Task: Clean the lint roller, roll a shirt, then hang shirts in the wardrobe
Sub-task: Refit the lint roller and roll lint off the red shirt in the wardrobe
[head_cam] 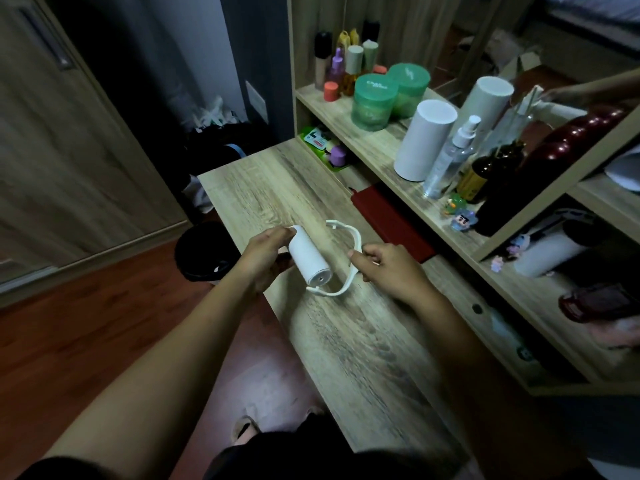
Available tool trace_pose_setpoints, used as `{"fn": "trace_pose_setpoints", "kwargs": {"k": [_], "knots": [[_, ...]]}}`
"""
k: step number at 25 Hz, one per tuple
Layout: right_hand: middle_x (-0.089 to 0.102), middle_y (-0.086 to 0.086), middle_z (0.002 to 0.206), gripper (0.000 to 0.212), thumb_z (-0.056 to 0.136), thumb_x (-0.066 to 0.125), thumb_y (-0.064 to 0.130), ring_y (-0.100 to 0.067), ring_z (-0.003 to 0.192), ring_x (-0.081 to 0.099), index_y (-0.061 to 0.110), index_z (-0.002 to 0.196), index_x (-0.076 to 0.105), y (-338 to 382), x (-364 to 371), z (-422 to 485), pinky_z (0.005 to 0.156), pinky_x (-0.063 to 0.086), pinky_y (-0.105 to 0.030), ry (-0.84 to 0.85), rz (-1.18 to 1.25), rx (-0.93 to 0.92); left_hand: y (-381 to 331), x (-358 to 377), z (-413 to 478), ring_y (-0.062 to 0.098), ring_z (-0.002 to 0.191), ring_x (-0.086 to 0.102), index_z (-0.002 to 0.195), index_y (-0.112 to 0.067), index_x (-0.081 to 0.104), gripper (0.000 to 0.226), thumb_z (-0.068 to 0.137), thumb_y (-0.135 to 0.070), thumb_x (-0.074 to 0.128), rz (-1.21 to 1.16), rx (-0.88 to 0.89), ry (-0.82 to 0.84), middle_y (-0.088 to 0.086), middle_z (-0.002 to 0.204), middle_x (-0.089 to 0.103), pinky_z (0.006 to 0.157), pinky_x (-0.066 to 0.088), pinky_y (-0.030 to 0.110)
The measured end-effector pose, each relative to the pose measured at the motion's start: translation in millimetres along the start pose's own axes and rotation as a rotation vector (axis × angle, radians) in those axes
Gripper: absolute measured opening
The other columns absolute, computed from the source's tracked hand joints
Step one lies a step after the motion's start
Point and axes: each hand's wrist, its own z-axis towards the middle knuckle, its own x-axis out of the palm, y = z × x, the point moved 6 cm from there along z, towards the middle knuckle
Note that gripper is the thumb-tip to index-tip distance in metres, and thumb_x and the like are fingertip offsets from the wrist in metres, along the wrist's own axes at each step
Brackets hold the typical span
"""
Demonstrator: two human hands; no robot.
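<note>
Lint roller (pixel 311 261) held in the air over the wooden surface (pixel 270 188), toward its left edge, not resting on it.

- Left hand (pixel 266 258): fingers curled round the white roll (pixel 304 247) from the left, thumb toward the far end. Steadies the cylinder and leaves its near end open to view.
- Right hand (pixel 391 268): pinches the curved white frame (pixel 357 238) at its middle, thumb on top.
- The frame's far arm stands apart from the roll's far end. The near arm lies just beside the near end, and I cannot tell whether it is seated there. Judgement: the roll is being taken out of, or fitted into, the frame as part of cleaning.
- Black bin (pixel 201 251) on the floor just beside the surface's left edge, below the left hand. Likely why the work is held on this side: peeled sheets could drop straight in.
- Shelf (pixel 374 150) along the right edge carries bottles (pixel 450 157), well apart from the hands.
</note>
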Motion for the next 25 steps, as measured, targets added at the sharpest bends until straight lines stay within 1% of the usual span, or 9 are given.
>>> {"fn": "trace_pose_setpoints", "kwargs": {"k": [2,6,9,13,17,20,21,23,25], "knots": [[0.065,0.005,0.057,0.041,0.087,0.051,0.051,0.004,0.053,0.059,0.017,0.071,0.067,-0.4,1.5,0.0,0.057,0.043,-0.027,0.020,0.017,-0.006,-0.3,2.7,-1.0,0.015,0.074,0.060,0.088,-0.012,0.064,0.014,0.091,-0.010,0.050,0.010,-0.015,0.029,0.004,0.089,0.059,0.073,0.052,0.029],[0.068,0.002,0.061,0.043,0.085,0.051,0.054,-0.001,0.058,0.064,0.017,0.075,0.069,-1.3,4.4,-0.1,0.068,0.051,-0.033,0.045,-0.009,-0.011,6.8,7.6,-4.4,0.020,0.077,0.057,0.090,-0.015,0.064,0.014,0.092,-0.012,0.050,0.036,-0.030,0.070,0.005,0.090,0.058,0.076,0.050,0.030],[0.067,0.002,0.059,0.041,0.085,0.052,0.053,-0.004,0.056,0.063,0.017,0.073,0.069,1.4,3.3,-1.4,0.065,0.051,-0.034,0.040,-0.015,-0.016,9.6,13.5,-7.6,0.019,0.083,0.056,0.094,-0.018,0.063,0.016,0.093,-0.014,0.048,0.046,-0.023,0.101,0.006,0.092,0.061,0.078,0.048,0.030],[0.068,0.000,0.060,0.041,0.085,0.052,0.054,-0.012,0.059,0.064,0.019,0.076,0.072,5.0,0.7,-4.3,0.063,0.050,-0.034,0.043,-0.016,-0.005,9.5,19.4,-11.4,0.014,0.076,0.057,0.096,-0.018,0.062,0.015,0.094,-0.016,0.047,0.070,-0.005,0.104,0.005,0.087,0.061,0.072,0.048,0.026],[0.067,0.003,0.059,0.041,0.083,0.053,0.057,-0.007,0.061,0.065,0.021,0.077,0.072,2.8,-0.5,-6.0,0.067,0.051,-0.031,0.034,0.013,0.000,12.3,20.0,-11.3,0.027,0.096,0.056,0.098,-0.017,0.063,0.016,0.092,-0.017,0.049,0.064,-0.005,0.120,0.017,0.104,0.061,0.087,0.046,0.038],[0.066,0.004,0.058,0.043,0.081,0.054,0.059,-0.008,0.062,0.066,0.020,0.075,0.071,2.8,0.1,-7.6,0.067,0.051,-0.032,0.032,0.006,-0.005,12.3,20.8,-13.8,0.031,0.100,0.056,0.098,-0.017,0.064,0.016,0.087,-0.021,0.052,0.055,0.001,0.122,0.025,0.114,0.059,0.097,0.043,0.049],[0.066,0.004,0.058,0.043,0.081,0.054,0.059,-0.009,0.063,0.066,0.019,0.075,0.071,2.9,-0.4,-7.7,0.067,0.050,-0.031,0.028,0.002,-0.003,11.7,20.9,-14.2,0.032,0.100,0.056,0.098,-0.017,0.064,0.017,0.086,-0.022,0.053,0.051,0.005,0.118,0.026,0.115,0.059,0.098,0.043,0.050],[0.066,0.005,0.058,0.043,0.081,0.053,0.060,-0.007,0.064,0.066,0.021,0.074,0.070,2.2,-1.0,-7.6,0.067,0.050,-0.030,0.022,-0.021,0.006,10.2,20.9,-15.7,0.029,0.096,0.056,0.098,-0.016,0.063,0.015,0.089,-0.020,0.051,0.057,0.013,0.107,0.021,0.107,0.060,0.089,0.048,0.043],[0.067,0.007,0.058,0.043,0.080,0.052,0.062,-0.004,0.063,0.065,0.023,0.072,0.068,2.4,-1.0,-8.0,0.068,0.049,-0.030,0.006,-0.051,0.009,9.6,23.1,-18.6,0.024,0.090,0.054,0.099,-0.017,0.060,0.015,0.092,-0.019,0.047,0.077,0.011,0.100,0.013,0.099,0.058,0.080,0.046,0.036]]}}
